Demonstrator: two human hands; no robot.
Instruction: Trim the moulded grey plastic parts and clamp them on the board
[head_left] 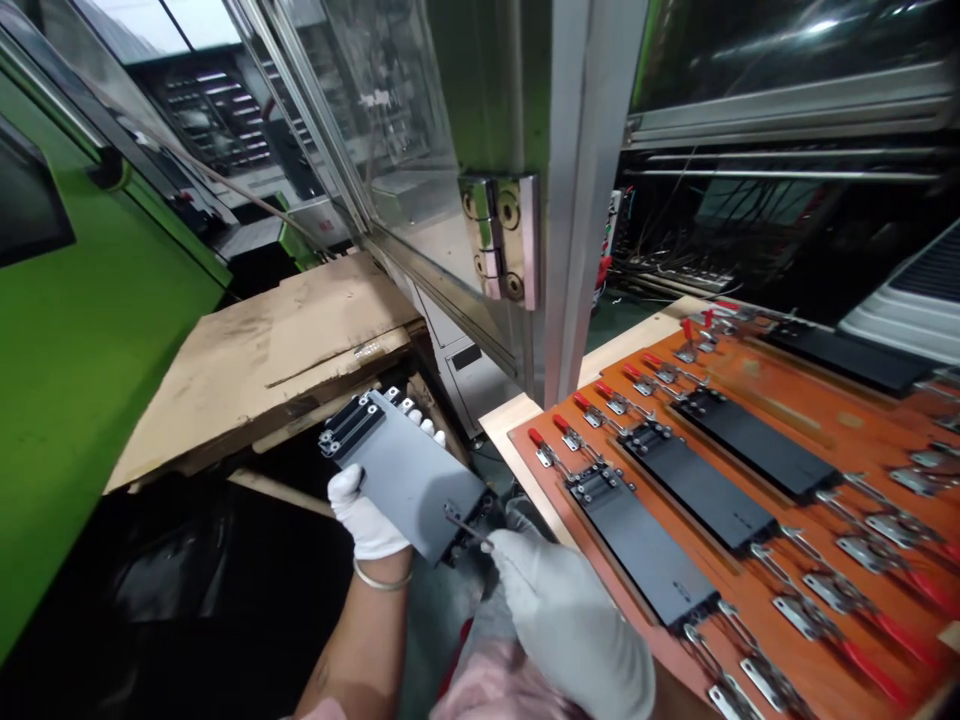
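My left hand (371, 515), in a white glove, grips a flat grey metal panel (420, 470) from beneath. Its thumb lies over the near edge and its fingertips show past the far side. Black fittings with bright screws sit at the panel's upper end, and more dark fittings are at its lower end. My right hand (562, 610), also gloved, pinches a thin metal tool (469, 525) whose tip meets the panel's face near small holes at the lower end. I cannot make out the tool's exact kind. The panel is tilted in the air above my lap.
At right, an orange fixture board (540, 450) carries several similar panels (645, 545) between red-handled toggle clamps (551, 450). A cardboard sheet (277, 330) lies at left, beside a green machine (67, 300). A hinged metal-framed door (570, 200) stands straight ahead.
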